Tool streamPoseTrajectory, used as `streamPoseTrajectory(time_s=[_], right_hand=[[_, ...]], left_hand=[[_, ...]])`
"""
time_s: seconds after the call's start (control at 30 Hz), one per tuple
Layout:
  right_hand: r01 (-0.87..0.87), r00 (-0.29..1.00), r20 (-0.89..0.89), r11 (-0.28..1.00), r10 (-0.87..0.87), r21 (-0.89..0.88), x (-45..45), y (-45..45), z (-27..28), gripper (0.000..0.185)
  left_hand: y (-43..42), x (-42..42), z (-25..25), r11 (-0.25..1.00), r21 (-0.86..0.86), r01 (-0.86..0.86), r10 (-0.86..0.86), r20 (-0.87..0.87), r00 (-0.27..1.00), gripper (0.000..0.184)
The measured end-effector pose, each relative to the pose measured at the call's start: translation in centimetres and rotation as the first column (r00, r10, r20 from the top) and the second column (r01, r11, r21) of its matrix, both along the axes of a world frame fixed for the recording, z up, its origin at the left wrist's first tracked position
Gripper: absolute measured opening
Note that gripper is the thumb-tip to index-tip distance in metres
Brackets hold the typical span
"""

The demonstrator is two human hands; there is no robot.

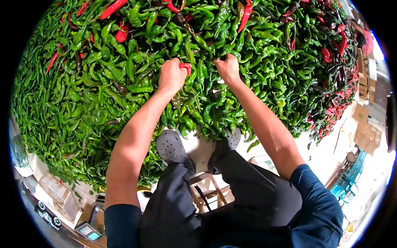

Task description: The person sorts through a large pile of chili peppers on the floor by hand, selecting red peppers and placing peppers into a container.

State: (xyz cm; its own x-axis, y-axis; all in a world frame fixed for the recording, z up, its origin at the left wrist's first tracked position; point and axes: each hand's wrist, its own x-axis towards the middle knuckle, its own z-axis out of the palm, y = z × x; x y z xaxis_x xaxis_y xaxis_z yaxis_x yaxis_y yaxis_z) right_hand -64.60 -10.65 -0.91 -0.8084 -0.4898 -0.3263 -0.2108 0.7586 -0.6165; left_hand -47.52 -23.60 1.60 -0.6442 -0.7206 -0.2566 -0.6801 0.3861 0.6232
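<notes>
A large heap of green chili peppers (78,111) spreads in front of me, with red and dark ones mixed in. My left hand (171,75) is closed around a red chili pepper (187,68), whose curved end sticks out past the fingers. To its right, my right hand (228,68) is held low over the heap with its fingertips pinched together. Whatever is between those fingertips, if anything, is hidden. Larger red chili peppers (113,9) lie farther up the heap.
My feet in grey clogs (170,145) rest at the heap's near edge. A wooden stool (209,192) shows between my legs. Cardboard boxes (366,134) and a teal crate (349,175) stand at right. A device with a lit screen (89,232) is at lower left. Another person (365,39) is at far right.
</notes>
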Motion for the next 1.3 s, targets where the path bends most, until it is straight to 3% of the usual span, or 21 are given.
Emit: streamPoseTrajectory(time_s=[0.07,0.1,0.17,0.2,0.23,0.3,0.37,0.43,0.5,0.57,0.8,0.9,0.93,1.03,1.1,1.17,1.2,1.27,1.3], right_hand=[[-0.031,0.999,0.002,0.998,0.032,-0.062,-0.3,0.3,-0.4,0.035],[-0.058,0.996,0.069,0.995,0.064,-0.083,-0.3,0.4,0.1,0.036],[-0.118,0.967,0.209,0.984,0.144,-0.132,0.2,1.1,1.0,0.037],[-0.224,0.947,0.208,0.967,0.246,-0.125,0.9,1.3,3.0,0.037],[-0.255,0.921,0.262,0.954,0.289,-0.158,1.6,1.8,3.5,0.033],[-0.32,0.856,0.369,0.932,0.362,-0.17,2.4,2.9,5.1,0.03],[-0.331,0.766,0.467,0.894,0.442,-0.303,3.4,4.3,6.6,0.02],[-0.307,0.652,0.612,0.894,0.447,-0.326,3.6,5.5,5.7,0.016],[-0.026,0.559,0.778,0.944,0.286,-0.328,3.8,6.0,5.1,0.018],[-0.146,0.674,0.669,0.944,0.313,-0.295,3.5,6.3,4.7,0.019],[0.297,0.263,0.926,0.89,0.272,-0.346,3.4,5.6,5.8,0.034],[0.311,0.269,0.935,0.898,0.233,-0.313,3.6,5.1,6.3,0.042],[0.307,0.278,0.933,0.9,0.227,-0.31,3.8,4.9,6.8,0.046],[0.09,0.462,0.854,0.944,0.241,-0.316,3.9,5.3,6.6,0.043],[-0.456,0.532,0.636,0.822,0.559,-0.341,3.0,6.0,6.7,0.032],[-0.629,0.552,0.529,0.739,0.644,-0.242,2.2,5.8,6.2,0.031],[-0.627,0.67,0.377,0.76,0.639,-0.174,2.3,5.1,6.5,0.031],[-0.624,0.78,0.042,0.781,0.625,-0.021,2.2,3.1,5.4,0.032],[-0.606,0.795,0.048,0.79,0.604,0.099,2.3,1.6,5.3,0.033]], left_hand=[[-0.3,0.5,1.1,0.993,0.116,0.031,-0.036,0.036,0.999,0.015],[-0.5,1.1,1.3,0.966,0.258,0.0,-0.008,0.027,1.0,0.016],[0.3,2.7,1.6,0.785,0.571,-0.241,0.301,-0.01,0.954,0.022],[0.5,3.8,1.4,0.712,0.655,-0.254,0.374,-0.048,0.926,0.03],[0.8,4.8,1.1,0.648,0.693,-0.315,0.493,-0.067,0.867,0.027],[1.3,6.8,1.2,0.547,0.762,-0.346,0.567,-0.033,0.823,0.025],[1.6,8.2,1.9,0.53,0.762,-0.372,0.557,0.018,0.83,0.024],[1.9,9.5,2.2,0.549,0.74,-0.389,0.515,0.067,0.855,0.025],[2.4,10.2,2.9,0.628,0.661,-0.41,0.493,0.07,0.867,0.029],[2.4,10.7,3.7,0.742,0.533,-0.408,0.411,0.119,0.904,0.032],[2.7,13.2,4.0,0.825,0.42,-0.379,0.365,0.117,0.924,0.035],[2.8,14.4,2.9,0.843,0.392,-0.369,0.382,0.046,0.923,0.031],[2.8,14.8,2.7,0.846,0.386,-0.368,0.371,0.068,0.926,0.03],[2.8,15.5,3.1,0.895,0.313,-0.317,0.304,0.092,0.948,0.024],[2.7,16.1,3.2,0.929,0.264,-0.26,0.241,0.101,0.965,0.019],[3.4,16.5,1.9,0.875,0.411,-0.255,0.343,-0.155,0.926,0.012],[3.7,16.7,1.4,0.845,0.481,-0.235,0.398,-0.271,0.877,0.01],[3.3,16.8,1.8,0.885,0.436,-0.162,0.289,-0.242,0.926,0.01],[3.1,17.0,2.2,0.902,0.413,-0.126,0.234,-0.222,0.947,0.012]])
